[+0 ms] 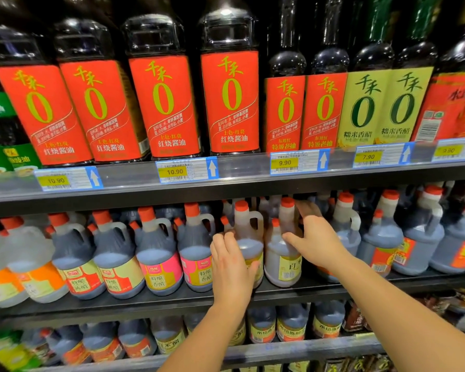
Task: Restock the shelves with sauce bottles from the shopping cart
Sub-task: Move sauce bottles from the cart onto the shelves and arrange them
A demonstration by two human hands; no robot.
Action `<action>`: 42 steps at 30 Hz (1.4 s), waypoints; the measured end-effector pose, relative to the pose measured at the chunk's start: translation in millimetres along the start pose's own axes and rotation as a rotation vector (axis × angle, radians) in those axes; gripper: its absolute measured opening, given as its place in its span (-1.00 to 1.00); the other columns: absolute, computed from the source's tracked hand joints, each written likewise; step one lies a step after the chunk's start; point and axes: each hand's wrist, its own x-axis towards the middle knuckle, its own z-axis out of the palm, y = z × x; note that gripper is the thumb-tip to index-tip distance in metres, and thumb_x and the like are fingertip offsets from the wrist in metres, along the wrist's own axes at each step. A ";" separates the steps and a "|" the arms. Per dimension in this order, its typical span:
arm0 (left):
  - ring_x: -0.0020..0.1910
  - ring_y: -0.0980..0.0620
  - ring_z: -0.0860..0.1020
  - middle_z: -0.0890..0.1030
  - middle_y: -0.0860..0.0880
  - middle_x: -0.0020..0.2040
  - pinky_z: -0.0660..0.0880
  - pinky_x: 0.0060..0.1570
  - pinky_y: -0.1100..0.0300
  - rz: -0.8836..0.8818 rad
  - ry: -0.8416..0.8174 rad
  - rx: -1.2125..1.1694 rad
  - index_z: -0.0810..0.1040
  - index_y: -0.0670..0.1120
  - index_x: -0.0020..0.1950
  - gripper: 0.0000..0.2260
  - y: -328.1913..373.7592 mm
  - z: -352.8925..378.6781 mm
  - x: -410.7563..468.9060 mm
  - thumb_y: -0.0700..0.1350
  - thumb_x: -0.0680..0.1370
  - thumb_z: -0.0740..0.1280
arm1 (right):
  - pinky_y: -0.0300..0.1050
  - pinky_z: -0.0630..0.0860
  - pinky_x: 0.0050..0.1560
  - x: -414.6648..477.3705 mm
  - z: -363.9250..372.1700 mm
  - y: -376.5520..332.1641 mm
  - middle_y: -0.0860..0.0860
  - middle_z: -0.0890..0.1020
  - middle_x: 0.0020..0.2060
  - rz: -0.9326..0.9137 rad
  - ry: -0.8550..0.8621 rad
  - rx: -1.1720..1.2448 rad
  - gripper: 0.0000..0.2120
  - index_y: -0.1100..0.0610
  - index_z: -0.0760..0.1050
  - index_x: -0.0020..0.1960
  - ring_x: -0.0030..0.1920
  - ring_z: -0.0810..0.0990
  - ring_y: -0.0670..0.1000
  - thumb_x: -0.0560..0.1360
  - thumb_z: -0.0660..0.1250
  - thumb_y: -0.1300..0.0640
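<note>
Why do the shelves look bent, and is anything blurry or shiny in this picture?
In the head view, the wide-angle lens bows the shelf edge and leans the outer bottles; the corners go soft and dark; a lamp glints on a tall red-label bottle; the left hand and right hand at mid-frame are fairly sharp.

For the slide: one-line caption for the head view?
Both hands, left hand and right hand, set two yellow-label jugs on the middle shelf beneath red-label soy sauce bottles.

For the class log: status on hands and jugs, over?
Left hand on left yellow-label jug. Right hand on right yellow-label jug. Both on middle shelf; neighbours tight.
</note>
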 end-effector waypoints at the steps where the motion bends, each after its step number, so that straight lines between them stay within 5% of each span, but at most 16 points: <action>1: 0.17 -0.13 0.40 0.33 -0.10 0.18 0.49 0.11 0.04 0.004 0.000 -0.002 0.33 -0.20 0.31 -0.34 -0.9 0.2 0.3 -0.07 0.34 0.58 | -0.15 0.17 -0.48 -1.2 0.7 -1.0 -0.01 0.36 -0.47 0.005 0.013 -0.008 -0.59 0.09 0.26 -0.37 -0.44 0.34 -0.04 0.47 0.39 -0.06; 8: 0.19 -0.12 0.36 0.33 -0.09 0.19 0.47 0.13 0.05 0.020 -0.006 -0.017 0.32 -0.18 0.32 -0.34 -4.5 0.9 1.1 -0.05 0.36 0.57 | -0.09 0.37 -0.26 -8.5 9.2 -10.2 0.00 0.38 -0.30 0.060 0.096 -0.049 -0.60 0.07 0.23 -0.29 -0.12 0.51 0.14 0.44 0.38 -0.13; 15: 0.19 -0.11 0.37 0.35 -0.09 0.17 0.49 0.08 0.08 0.022 -0.024 -0.024 0.35 -0.17 0.29 -0.38 -6.2 -1.6 2.4 -0.04 0.37 0.56 | 0.06 0.49 -0.05 -12.9 19.5 -15.7 0.16 0.38 0.20 0.076 0.162 -0.106 -0.53 0.21 0.39 0.18 0.16 0.44 0.23 0.47 0.35 -0.12; 42: 0.26 -0.07 0.38 0.33 -0.06 0.24 0.49 0.09 0.14 0.038 -0.037 -0.029 0.33 -0.15 0.35 -0.37 -6.0 -10.4 -2.8 0.04 0.42 0.52 | -0.03 0.50 -0.13 -24.5 17.7 -24.5 0.11 0.34 0.27 0.093 0.223 -0.230 -0.45 0.11 0.32 0.30 0.21 0.41 0.15 0.48 0.29 -0.23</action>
